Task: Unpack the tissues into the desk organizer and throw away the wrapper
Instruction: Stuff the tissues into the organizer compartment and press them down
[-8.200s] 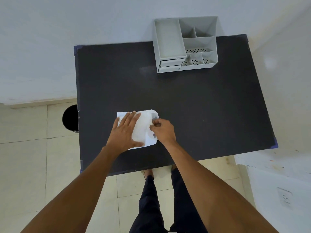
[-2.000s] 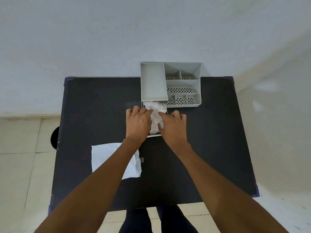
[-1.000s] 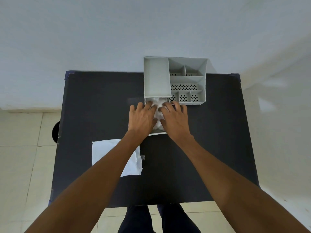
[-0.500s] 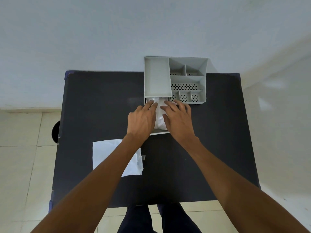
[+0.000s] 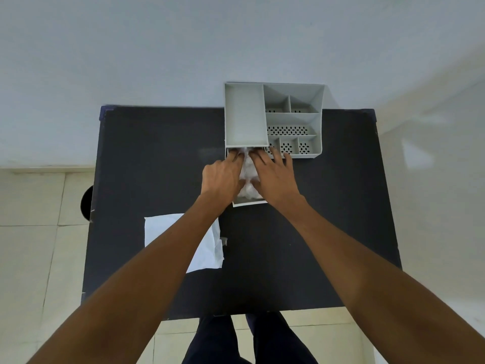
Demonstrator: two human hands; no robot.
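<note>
Left hand (image 5: 222, 177) and right hand (image 5: 273, 177), fingers spread flat, press white crumpled tissues (image 5: 248, 172) into the grey pulled-out drawer (image 5: 249, 203); flat white plastic wrapper (image 5: 168, 232) lies near-left, nearer the left hand.

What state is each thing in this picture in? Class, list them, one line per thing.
Drawer: pulled out of the desk organizer, holding tissues.
Tissues: in the drawer, under both hands.
Left hand: pressing on the tissues.
Right hand: pressing on the tissues.
Wrapper: lying flat on the table, partly behind the left forearm.
Upper organizer compartments: look bare.
</note>
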